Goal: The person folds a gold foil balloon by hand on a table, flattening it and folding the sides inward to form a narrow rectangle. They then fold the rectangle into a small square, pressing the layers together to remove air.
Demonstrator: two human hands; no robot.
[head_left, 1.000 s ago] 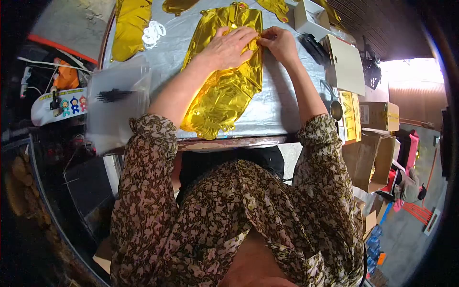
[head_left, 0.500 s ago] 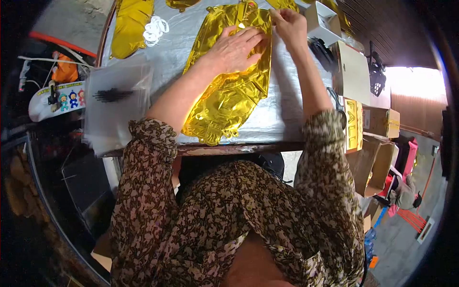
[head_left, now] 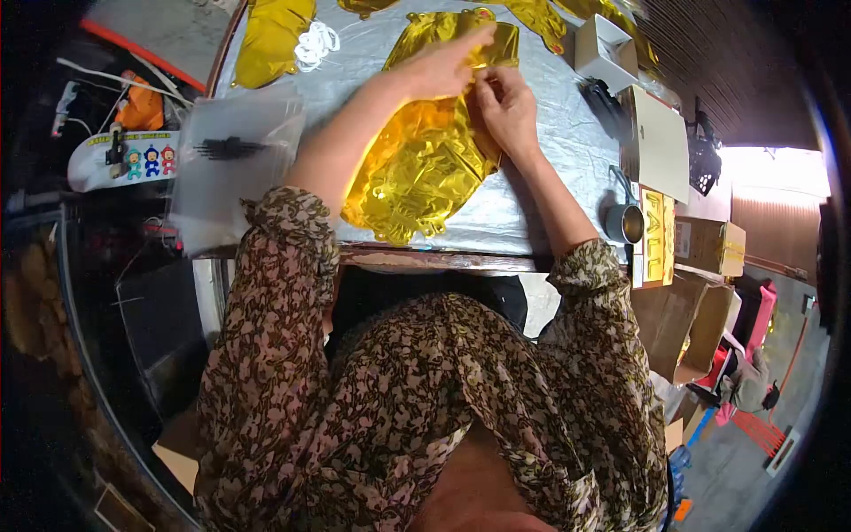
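A shiny gold foil sheet [head_left: 417,168] with scalloped edges lies on the silvery table cover [head_left: 550,115]. Above its upper part is my left hand [head_left: 450,69], fingers stretched out and somewhat blurred. My right hand [head_left: 508,105] is closed at the foil's right edge, thumb and index finger pinching that edge. The foil's right side looks folded in near my fingers. Other gold foil pieces [head_left: 270,40] lie at the table's far side, beside a bundle of white cord [head_left: 316,46].
Clear plastic bags [head_left: 235,168] overhang the table's left edge. On the right are an open white box [head_left: 605,51], a dark object, a metal cup [head_left: 625,223], a white board [head_left: 660,142] and cardboard boxes [head_left: 683,319]. A decorated white board [head_left: 124,161] stands left.
My right hand has moved down and inward along the foil's edge. My left hand has lifted and shifted up, its fingers now stretched. The view has shifted slightly.
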